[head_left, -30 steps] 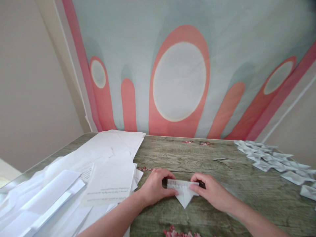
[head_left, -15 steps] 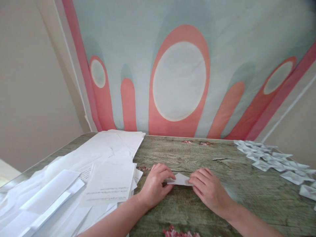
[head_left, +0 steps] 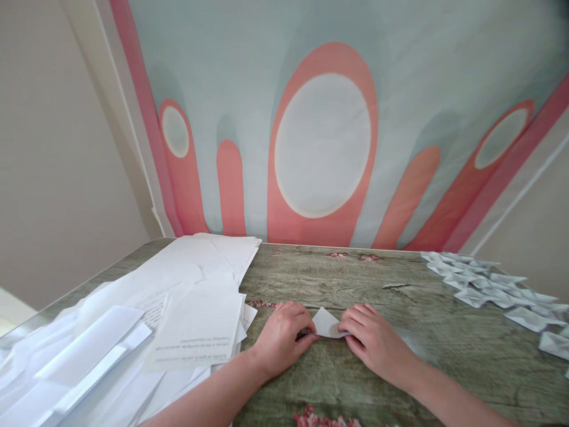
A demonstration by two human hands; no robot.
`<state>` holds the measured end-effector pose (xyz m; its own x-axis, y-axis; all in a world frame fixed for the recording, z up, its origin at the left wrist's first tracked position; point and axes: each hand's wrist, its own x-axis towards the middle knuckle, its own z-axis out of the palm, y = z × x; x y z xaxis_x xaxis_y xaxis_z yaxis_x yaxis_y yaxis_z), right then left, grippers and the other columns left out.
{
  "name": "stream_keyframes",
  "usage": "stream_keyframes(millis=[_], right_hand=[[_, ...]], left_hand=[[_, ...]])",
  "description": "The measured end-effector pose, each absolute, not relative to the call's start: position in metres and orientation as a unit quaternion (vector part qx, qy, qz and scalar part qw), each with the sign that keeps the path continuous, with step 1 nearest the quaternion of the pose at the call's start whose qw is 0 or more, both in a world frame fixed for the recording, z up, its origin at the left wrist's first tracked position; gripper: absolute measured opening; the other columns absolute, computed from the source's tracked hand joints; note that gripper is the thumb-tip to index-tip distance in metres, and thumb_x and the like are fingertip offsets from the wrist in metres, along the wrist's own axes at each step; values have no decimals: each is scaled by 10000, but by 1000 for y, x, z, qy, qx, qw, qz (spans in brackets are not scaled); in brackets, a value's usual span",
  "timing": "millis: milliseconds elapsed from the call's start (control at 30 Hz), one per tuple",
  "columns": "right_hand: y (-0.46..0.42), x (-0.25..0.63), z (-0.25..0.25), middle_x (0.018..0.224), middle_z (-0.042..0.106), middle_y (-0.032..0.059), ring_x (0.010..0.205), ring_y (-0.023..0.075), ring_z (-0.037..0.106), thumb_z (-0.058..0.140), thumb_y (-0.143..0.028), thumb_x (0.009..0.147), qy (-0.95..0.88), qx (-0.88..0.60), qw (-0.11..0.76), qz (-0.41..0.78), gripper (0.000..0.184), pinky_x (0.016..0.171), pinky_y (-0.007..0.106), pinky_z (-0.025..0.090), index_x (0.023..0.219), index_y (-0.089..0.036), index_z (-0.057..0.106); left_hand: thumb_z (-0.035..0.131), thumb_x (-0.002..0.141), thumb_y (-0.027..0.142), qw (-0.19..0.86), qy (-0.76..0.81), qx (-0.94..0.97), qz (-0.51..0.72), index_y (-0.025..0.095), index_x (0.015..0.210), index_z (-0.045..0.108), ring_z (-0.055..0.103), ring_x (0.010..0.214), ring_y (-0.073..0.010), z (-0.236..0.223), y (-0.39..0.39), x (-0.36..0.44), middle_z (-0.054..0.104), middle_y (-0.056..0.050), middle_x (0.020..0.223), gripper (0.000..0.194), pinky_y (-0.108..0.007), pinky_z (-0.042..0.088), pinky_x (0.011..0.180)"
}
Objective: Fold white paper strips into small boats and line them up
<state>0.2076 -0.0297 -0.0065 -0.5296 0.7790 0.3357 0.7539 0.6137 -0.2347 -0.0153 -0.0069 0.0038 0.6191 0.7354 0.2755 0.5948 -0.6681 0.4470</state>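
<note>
A small folded piece of white paper (head_left: 326, 324) is held between my hands over the wood-patterned table. Its visible part comes to a point on the far side. My left hand (head_left: 287, 334) pinches its left end between thumb and fingers. At the other end, my right hand (head_left: 371, 339) grips the paper with fingers curled over the far side and the thumb close to me. Both ends of the paper are hidden by my fingers.
Loose white sheets (head_left: 195, 326), some printed, are heaped on the left of the table (head_left: 306, 273). Long folded paper strips (head_left: 91, 341) lie on top. Several folded white paper pieces (head_left: 493, 290) stand in rows at the right. A patterned backdrop (head_left: 249, 77) rises behind the table.
The paper has tilted between my hands, so its point stands up higher now. My left hand has shifted slightly and its fingers have curled in closer around the left end.
</note>
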Motion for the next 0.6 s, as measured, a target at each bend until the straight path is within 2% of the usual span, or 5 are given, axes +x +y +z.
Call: stream_keyframes(millis=[233, 333, 600], right_hand=[[-28, 210, 0, 823, 562, 19, 790, 175, 503, 494, -188, 857, -865, -440, 216, 102, 96, 739, 327, 351, 810, -210, 576], [-27, 211, -2, 814, 564, 17, 801, 175, 513, 476, -265, 884, -851, -446, 233, 149, 150, 752, 318, 363, 791, -219, 583], [-21, 209, -8, 755, 546, 6, 746, 149, 520, 460, -275, 886, -800, -483, 271, 229, 234, 698, 272, 381, 692, -199, 566]], left_hand=[[533, 836, 261, 169, 378, 881, 230, 185, 750, 607, 534, 811, -177, 5, -7, -15, 601, -34, 824, 136, -289, 387, 756], [520, 836, 242, 174, 386, 875, 235, 181, 739, 605, 536, 797, -173, 5, -7, -15, 601, -36, 816, 143, -285, 392, 751], [543, 809, 242, 178, 433, 850, 242, 187, 729, 614, 520, 811, -183, 1, -4, -14, 587, -31, 817, 121, -292, 385, 754]])
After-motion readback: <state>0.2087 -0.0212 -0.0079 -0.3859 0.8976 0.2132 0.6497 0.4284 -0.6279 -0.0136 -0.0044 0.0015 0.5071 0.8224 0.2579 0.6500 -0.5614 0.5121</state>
